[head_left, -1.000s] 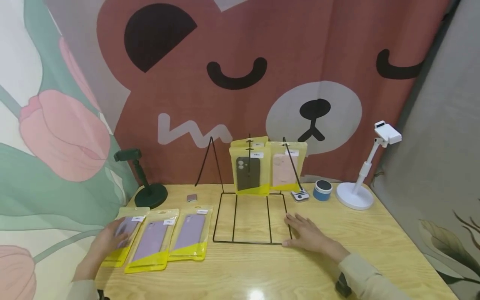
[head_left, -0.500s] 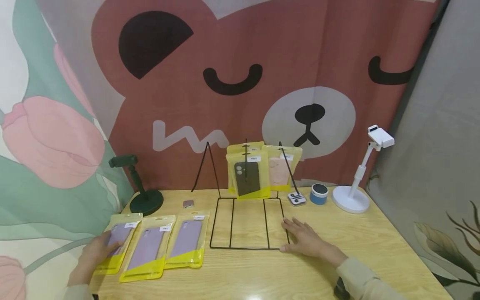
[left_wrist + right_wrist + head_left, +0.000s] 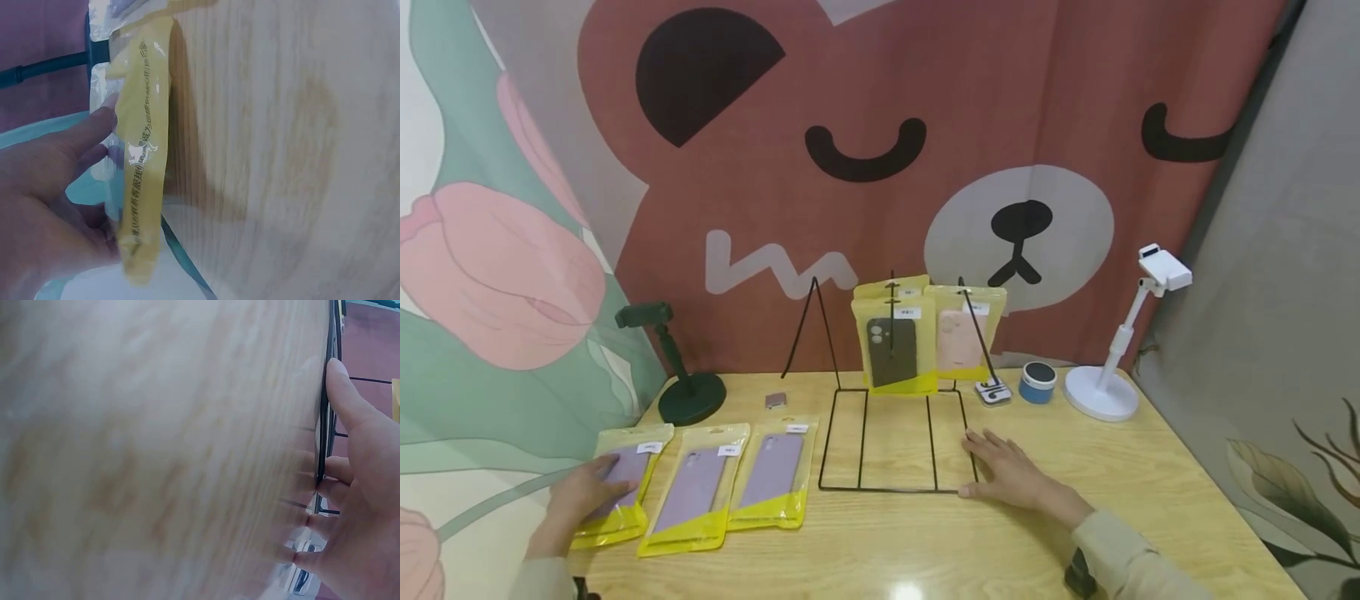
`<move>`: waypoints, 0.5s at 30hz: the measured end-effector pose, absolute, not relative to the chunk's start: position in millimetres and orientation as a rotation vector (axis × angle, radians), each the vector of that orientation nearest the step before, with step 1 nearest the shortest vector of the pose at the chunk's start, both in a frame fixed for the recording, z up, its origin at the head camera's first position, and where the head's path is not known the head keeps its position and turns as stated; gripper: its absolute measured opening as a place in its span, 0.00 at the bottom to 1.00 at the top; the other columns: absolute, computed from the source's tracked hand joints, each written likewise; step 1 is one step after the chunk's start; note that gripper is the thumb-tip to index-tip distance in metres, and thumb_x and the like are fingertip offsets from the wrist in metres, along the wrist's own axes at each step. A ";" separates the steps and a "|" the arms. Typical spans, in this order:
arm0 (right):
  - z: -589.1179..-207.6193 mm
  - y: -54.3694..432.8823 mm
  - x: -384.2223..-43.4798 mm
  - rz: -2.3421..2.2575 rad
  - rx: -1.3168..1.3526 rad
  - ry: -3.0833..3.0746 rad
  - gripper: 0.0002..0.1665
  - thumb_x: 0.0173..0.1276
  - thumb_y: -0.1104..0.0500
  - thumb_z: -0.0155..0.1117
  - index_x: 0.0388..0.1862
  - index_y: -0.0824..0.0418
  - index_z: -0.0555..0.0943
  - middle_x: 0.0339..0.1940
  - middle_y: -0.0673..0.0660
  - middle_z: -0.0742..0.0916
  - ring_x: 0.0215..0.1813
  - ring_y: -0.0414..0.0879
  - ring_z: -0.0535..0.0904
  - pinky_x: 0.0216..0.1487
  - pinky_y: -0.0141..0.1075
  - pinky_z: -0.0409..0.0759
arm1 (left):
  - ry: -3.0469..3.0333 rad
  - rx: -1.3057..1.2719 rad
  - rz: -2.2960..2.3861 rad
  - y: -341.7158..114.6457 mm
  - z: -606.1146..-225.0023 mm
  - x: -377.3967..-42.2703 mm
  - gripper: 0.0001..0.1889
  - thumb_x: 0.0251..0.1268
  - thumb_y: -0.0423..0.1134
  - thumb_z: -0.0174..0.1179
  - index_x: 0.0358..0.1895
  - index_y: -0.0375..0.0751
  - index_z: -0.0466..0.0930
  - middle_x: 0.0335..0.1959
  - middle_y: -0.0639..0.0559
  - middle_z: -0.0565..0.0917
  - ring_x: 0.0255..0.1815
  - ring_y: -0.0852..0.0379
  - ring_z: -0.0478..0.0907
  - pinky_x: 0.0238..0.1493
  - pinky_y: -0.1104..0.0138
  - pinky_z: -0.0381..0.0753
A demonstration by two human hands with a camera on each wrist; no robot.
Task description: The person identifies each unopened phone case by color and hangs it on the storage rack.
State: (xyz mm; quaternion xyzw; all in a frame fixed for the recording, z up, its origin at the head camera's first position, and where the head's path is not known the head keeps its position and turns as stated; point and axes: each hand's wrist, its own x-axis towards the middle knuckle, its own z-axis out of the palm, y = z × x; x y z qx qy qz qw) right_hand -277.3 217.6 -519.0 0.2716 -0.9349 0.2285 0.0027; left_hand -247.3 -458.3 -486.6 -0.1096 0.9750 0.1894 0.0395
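Note:
My left hand [image 3: 582, 497] grips the leftmost phone case packet [image 3: 622, 475], clear with a yellow base and a purple case inside. In the left wrist view the thumb and fingers spread across that packet [image 3: 147, 150], whose yellow edge throws a shadow on the wood. Two more purple case packets, a middle one [image 3: 691, 492] and a right one [image 3: 771, 477], lie beside it. My right hand [image 3: 1011, 475] rests with relaxed fingers at the front right corner of a black wire rack [image 3: 895, 490]. On the rack's hooks hang a black case packet [image 3: 892, 350], a pink case packet [image 3: 962, 337] and another behind.
A green stand [image 3: 691, 398] is at the back left, a white stand [image 3: 1102, 393] at the back right. Near the rack are boxed earphones [image 3: 992, 392], a blue cylinder [image 3: 1037, 383] and a small pinkish square [image 3: 776, 401]. A bear-print curtain [image 3: 737, 192] hangs behind.
My left hand has shifted the leftmost packet left and toward me, widening its gap to the middle packet. The right hand stays at the rack's corner. The head view has shifted slightly.

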 end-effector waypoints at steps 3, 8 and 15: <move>-519.3 217.7 -278.7 0.710 0.849 -2.946 0.54 0.57 0.30 0.63 0.70 0.66 0.66 0.73 0.66 0.65 0.72 0.70 0.55 0.66 0.69 0.48 | 2.980 -0.336 0.733 -462.8 -484.7 -245.3 0.45 0.54 0.56 0.68 0.63 0.22 0.63 0.59 0.15 0.62 0.59 0.18 0.59 0.57 0.33 0.60; -520.8 218.0 -281.5 0.686 0.843 -2.958 0.55 0.57 0.29 0.62 0.71 0.66 0.66 0.73 0.65 0.65 0.73 0.70 0.55 0.66 0.69 0.48 | 2.811 -0.412 1.140 -467.5 -472.5 -235.8 0.35 0.66 0.50 0.60 0.67 0.29 0.61 0.66 0.16 0.54 0.65 0.20 0.53 0.61 0.35 0.57; -522.0 217.2 -282.7 0.689 0.838 -2.964 0.55 0.57 0.29 0.62 0.71 0.65 0.66 0.74 0.65 0.65 0.73 0.69 0.54 0.66 0.69 0.48 | 2.831 -0.353 1.422 -458.8 -432.7 -219.8 0.33 0.67 0.59 0.55 0.71 0.48 0.64 0.73 0.26 0.48 0.68 0.21 0.49 0.62 0.34 0.55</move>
